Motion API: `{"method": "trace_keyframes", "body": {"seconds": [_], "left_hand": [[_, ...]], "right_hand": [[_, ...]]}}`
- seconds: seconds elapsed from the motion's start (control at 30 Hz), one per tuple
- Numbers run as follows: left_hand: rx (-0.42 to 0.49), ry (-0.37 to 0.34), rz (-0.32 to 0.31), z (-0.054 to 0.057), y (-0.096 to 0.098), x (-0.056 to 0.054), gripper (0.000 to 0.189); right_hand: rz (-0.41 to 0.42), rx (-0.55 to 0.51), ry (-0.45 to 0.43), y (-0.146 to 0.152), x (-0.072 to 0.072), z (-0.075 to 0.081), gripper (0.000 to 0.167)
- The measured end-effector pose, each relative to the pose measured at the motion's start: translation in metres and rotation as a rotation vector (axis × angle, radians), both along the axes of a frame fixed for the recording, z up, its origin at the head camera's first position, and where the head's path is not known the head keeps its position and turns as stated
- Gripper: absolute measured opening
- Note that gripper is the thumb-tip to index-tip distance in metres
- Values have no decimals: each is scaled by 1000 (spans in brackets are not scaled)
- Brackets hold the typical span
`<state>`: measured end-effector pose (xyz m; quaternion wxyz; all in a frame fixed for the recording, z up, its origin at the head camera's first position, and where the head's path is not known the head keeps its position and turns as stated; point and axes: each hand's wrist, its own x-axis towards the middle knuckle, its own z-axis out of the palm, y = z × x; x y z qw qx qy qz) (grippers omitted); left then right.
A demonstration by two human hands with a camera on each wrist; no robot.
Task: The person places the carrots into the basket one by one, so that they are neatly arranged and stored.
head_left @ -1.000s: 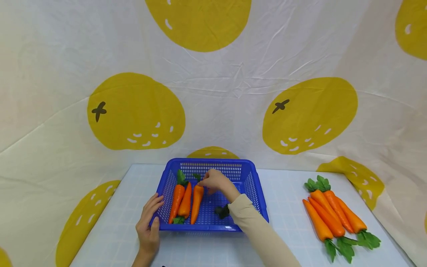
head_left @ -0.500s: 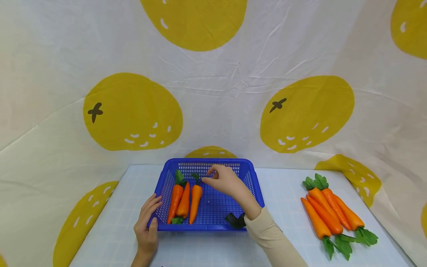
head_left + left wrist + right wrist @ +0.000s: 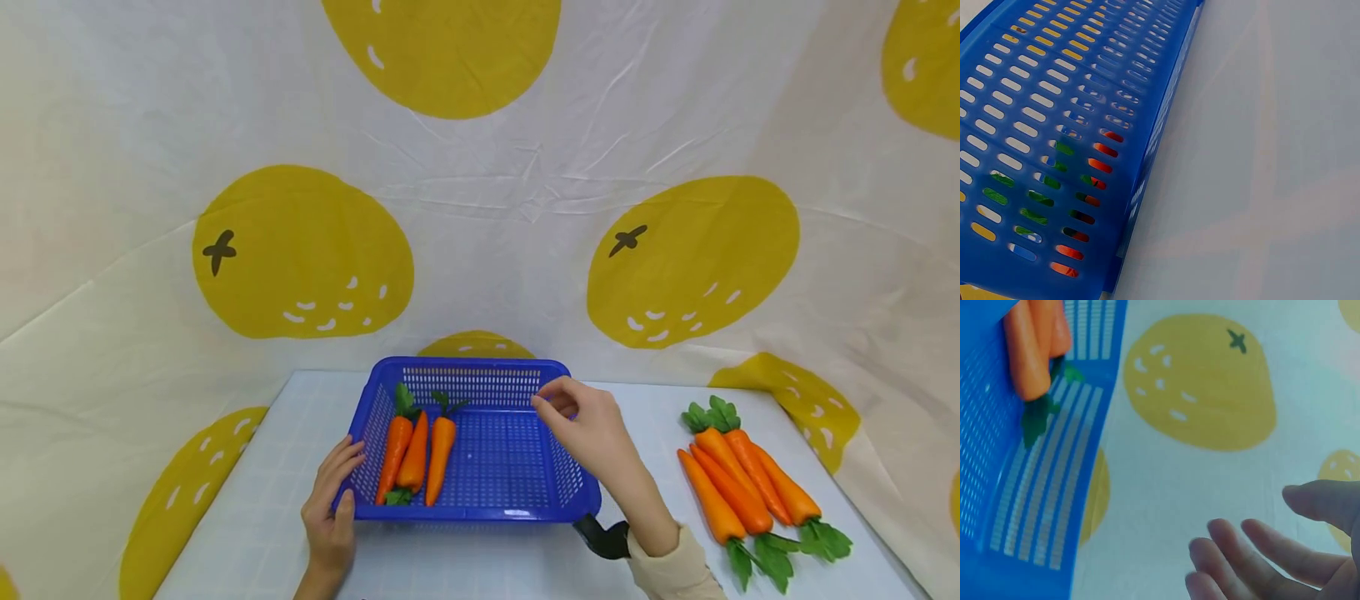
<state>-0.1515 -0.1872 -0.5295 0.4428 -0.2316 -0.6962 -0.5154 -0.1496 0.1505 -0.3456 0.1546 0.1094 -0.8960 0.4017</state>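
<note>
Right wrist view: carrots (image 3: pixel 1027 369) in the basket (image 3: pixel 1010 575) lie left of the loosely parted right fingers (image 3: pixel 1288 549).

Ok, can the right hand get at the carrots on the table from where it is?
Probably yes: the right hand holds nothing and is near the right end of the blue basket; the carrots lie farther right on the table, with no object visible between.

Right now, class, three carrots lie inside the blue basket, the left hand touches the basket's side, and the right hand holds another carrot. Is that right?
Not quite: the right hand holds no carrot. The right wrist view shows its fingers with nothing between them. The rest stands: three carrots lie inside the blue basket, and the left hand touches the basket's side.
</note>
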Motion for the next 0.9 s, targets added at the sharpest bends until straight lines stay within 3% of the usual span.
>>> {"method": "trace_keyframes", "body": {"seconds": [0.27,0.4,0.57,0.7,0.9], "left_hand": [[4,14,-10,0,0,-2,37],[-1,4,-5,-1,1,-2,37],[4,10,-1,0,1,-2,36],[2,20,-10,1,0,-3,37],[-2,8,0,1,0,-1,37]], "right_hand": [[-150,36,88,60,14,-9,12],[-234,55,84,95,18,-21,15],[-353,82,10,139,18,-39,28],[-427,123,-102,171,19,-51,41],[-460,202,-295,202,19,-70,54]]}}
